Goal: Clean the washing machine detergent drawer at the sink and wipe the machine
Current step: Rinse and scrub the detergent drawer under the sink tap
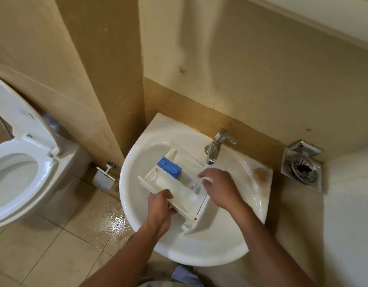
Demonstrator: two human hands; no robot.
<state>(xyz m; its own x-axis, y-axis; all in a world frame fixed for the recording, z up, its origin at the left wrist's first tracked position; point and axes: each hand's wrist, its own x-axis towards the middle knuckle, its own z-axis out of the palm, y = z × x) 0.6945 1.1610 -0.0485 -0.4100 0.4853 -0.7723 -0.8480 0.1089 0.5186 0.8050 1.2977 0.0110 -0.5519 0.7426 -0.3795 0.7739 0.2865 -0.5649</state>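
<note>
The white detergent drawer point(174, 183), with a blue insert point(169, 165), lies across the basin of the white sink point(137, 193). My left hand point(160, 206) grips the drawer's near left side wall. My right hand point(218, 187) reaches over the drawer's right compartment under the chrome tap point(215, 147), fingers curled down into the compartment; water runs over them. Whether it holds anything I cannot tell. The washing machine is out of view.
A toilet point(19, 172) with its lid raised stands at the left. An empty paper holder point(103, 177) hangs on the wall beside the sink. A metal drain fitting point(302, 164) sits on the ledge to the right. The floor tiles below look wet.
</note>
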